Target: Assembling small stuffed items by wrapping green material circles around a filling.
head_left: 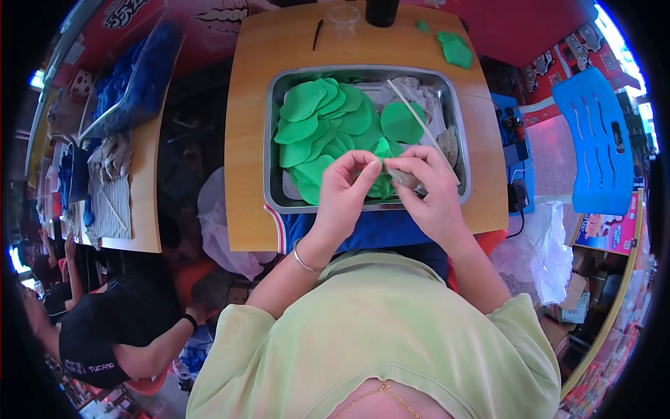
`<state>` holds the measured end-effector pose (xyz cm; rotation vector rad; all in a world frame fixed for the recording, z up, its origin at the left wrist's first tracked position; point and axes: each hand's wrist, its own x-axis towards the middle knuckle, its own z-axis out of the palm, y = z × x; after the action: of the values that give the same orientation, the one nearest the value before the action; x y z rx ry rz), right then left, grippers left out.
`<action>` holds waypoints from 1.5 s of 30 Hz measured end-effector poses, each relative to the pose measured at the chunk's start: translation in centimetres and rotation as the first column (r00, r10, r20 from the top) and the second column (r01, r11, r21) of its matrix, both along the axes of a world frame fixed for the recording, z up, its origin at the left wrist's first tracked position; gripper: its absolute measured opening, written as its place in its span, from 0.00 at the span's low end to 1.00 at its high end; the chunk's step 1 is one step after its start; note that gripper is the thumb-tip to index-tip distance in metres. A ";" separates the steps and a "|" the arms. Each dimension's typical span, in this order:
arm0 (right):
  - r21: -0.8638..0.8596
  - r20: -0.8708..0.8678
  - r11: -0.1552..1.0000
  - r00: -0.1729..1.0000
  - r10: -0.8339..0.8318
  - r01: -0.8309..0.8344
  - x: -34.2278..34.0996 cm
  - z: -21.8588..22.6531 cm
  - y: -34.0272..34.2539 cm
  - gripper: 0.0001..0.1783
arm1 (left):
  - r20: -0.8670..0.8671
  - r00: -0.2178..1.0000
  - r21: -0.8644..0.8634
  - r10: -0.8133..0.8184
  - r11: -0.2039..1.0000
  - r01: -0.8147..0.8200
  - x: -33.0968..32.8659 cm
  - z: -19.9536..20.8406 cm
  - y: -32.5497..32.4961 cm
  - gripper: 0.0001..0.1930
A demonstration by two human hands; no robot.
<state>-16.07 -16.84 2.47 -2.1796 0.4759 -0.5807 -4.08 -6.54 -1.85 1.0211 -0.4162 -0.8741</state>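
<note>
Here, item by item. My left hand and my right hand meet over the near edge of the metal tray, fingertips almost touching. Both are closed in a pinch: between them I hold a small grey-brown lump, pressed against a green leaf-shaped piece that stands up just behind my fingers. How the two pieces are joined I cannot tell; my fingers hide it.

Tray contents: a heap of green round discs fills the left half; one single green disc lies toward the far right corner, crossed by a thin pale stick; crumpled grey material sits in the far right corner.

The tray rests on a wooden table. At the table's far edge: a clear plastic cup, a dark thin stick, a dark cylinder. At its far right corner: loose green pieces.

A silver bangle circles my left wrist.
</note>
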 end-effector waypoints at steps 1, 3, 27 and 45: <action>0.196 -0.044 0.980 0.999 -0.015 0.024 -0.2 0.5 0.1 0.15 | 0.001 1.000 -0.001 -0.001 1.000 0.001 -0.1 0.1 0.0 0.05; 0.304 0.014 0.953 1.000 0.002 -0.007 -0.2 -0.1 -0.2 0.15 | 0.048 0.999 0.010 -0.004 1.000 0.003 -0.4 0.6 0.1 0.04; -0.011 0.077 0.994 0.991 -0.110 0.111 0.6 -1.5 0.5 0.14 | 0.178 0.980 0.020 0.088 0.996 -0.092 -1.4 0.0 0.2 0.02; -0.009 0.293 0.999 0.955 -0.046 0.051 1.1 -1.9 -0.1 0.13 | 0.014 0.997 -0.027 0.078 0.997 -0.078 -2.1 0.9 0.1 0.03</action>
<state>-14.99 -16.95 0.55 -2.0561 0.3659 -0.9214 -6.13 -6.40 -0.96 1.0134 -0.3975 -0.7891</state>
